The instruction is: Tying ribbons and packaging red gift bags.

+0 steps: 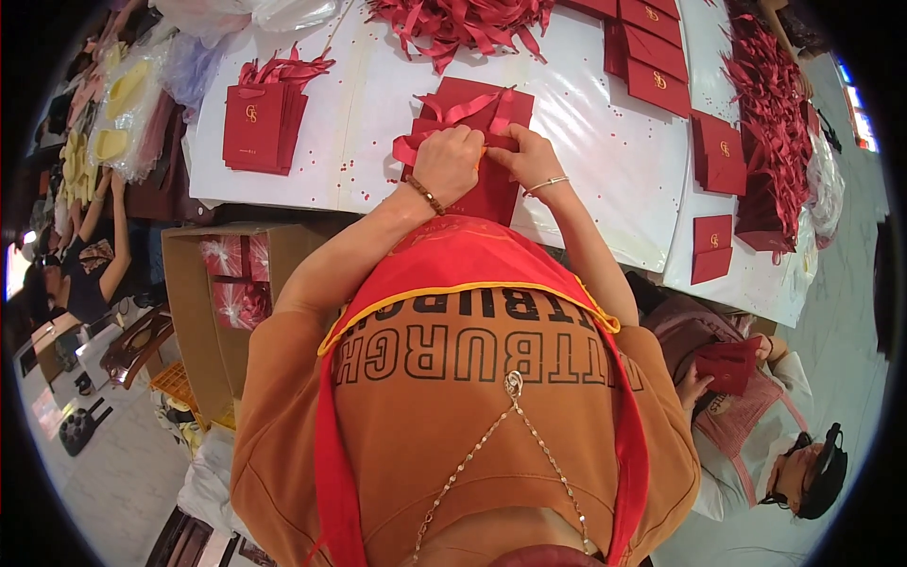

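Note:
A dark red paper gift bag [487, 197] lies on the white-covered table right in front of me, under both hands. Red ribbon [470, 108] loops across its upper part, and one end sticks out to the left of my fingers. My left hand [448, 168] is closed over the ribbon, its fingertips turned in and partly hidden. Close beside it, my right hand [531, 159] pinches the ribbon between thumb and forefinger. The two hands nearly meet at a small orange spot whose kind I cannot make out.
A stack of red bags with ribbons [263, 128] lies at the left. A ribbon heap [463, 24] is at the far edge; more bags [658, 85] and ribbons [767, 123] line the right. A cardboard box [203, 331] stands below left. A person at right holds a red bag [727, 367].

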### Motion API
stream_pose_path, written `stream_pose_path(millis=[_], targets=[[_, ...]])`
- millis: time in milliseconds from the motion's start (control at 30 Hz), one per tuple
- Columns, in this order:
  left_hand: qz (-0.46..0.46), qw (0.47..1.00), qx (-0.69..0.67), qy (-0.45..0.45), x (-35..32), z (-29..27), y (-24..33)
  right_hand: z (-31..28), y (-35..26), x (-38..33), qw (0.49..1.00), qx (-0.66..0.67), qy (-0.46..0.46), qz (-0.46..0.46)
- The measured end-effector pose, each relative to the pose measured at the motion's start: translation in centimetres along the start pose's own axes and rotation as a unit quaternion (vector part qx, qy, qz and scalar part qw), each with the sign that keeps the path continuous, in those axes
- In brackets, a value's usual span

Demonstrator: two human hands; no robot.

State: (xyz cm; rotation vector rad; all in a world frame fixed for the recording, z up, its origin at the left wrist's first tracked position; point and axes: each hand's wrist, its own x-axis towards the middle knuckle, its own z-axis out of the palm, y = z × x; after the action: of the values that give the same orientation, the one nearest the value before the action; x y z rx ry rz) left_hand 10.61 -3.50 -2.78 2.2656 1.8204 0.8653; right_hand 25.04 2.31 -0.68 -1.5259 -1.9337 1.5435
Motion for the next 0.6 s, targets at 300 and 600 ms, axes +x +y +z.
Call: stream_pose_path(millis=[300,600], targets=[[0.005,1.0,0.017,-0.007,-0.1,0.3,-0.3,0.7,1.5,-0.2,0.995,-0.04,0.035,-0.082],[-0.015,1.0,-0.014,0.008,-0.3,0.5,-0.4,0.4,2.4,0.2,0.998,0.052,0.003,-0.037]])
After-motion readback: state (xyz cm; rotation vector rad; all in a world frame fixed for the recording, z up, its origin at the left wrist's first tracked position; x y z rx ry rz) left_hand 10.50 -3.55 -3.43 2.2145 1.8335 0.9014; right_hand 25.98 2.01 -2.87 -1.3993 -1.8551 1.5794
